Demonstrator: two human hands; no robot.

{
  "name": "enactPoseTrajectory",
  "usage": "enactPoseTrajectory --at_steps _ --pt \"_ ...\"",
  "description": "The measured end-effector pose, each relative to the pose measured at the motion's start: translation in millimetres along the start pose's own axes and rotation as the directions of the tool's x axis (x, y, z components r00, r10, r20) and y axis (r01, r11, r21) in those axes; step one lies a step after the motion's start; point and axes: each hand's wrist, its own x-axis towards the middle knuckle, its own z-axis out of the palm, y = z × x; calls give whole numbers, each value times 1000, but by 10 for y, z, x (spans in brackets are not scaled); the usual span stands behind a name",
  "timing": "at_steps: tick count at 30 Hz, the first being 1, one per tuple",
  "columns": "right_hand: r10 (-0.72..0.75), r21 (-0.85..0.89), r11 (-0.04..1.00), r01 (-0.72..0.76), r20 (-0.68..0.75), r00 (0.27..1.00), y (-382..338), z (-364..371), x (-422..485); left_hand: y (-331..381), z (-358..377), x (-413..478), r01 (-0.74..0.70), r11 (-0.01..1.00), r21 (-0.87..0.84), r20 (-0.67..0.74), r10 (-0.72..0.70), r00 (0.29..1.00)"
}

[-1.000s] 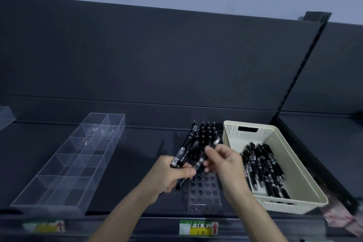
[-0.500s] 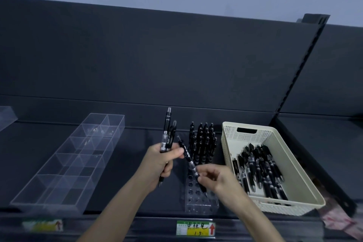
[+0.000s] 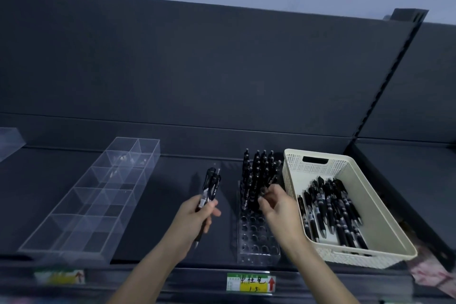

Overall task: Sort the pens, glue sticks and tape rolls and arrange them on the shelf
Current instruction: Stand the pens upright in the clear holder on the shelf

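My left hand (image 3: pixel 195 215) grips a small bundle of black pens (image 3: pixel 211 186), their tops pointing up and away, left of the clear pen holder (image 3: pixel 256 244). The holder's back rows are filled with upright black pens (image 3: pixel 259 168); its front holes stand bare. My right hand (image 3: pixel 278 207) hovers over the holder's middle with its fingers curled, pinching one black pen (image 3: pixel 263 192) at the edge of the filled rows. To the right, a cream basket (image 3: pixel 293 170) holds several more black pens (image 3: pixel 330 212) lying flat.
A clear divided tray (image 3: pixel 86 200) lies on the dark shelf to the left, and a corner of another clear box (image 3: pixel 7 140) shows at the far left. Price labels (image 3: pixel 250 282) sit on the shelf's front rail. A pink thing (image 3: pixel 429 271) lies at the lower right.
My right hand carried the single pen from in front of my left hand to the holder's filled rows. My left hand shifted left and lowered its bundle slightly.
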Motion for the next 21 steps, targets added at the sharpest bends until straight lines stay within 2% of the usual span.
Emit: enactPoseTrajectory --at_steps 6,10,17,21 --pt "-107 -229 969 96 -38 994 -5 92 -29 -5 -21 9 -32 999 -16 23 33 999" --pt "-91 -382 920 91 16 996 34 138 -72 21 12 -14 -38 994 -104 48 43 998" --pt "-91 -448 889 92 25 996 65 218 -54 47 53 -47 -50 992 -118 85 60 995" --pt "-89 -424 901 87 17 996 78 229 -40 28 44 -45 -55 993 -109 85 64 994"
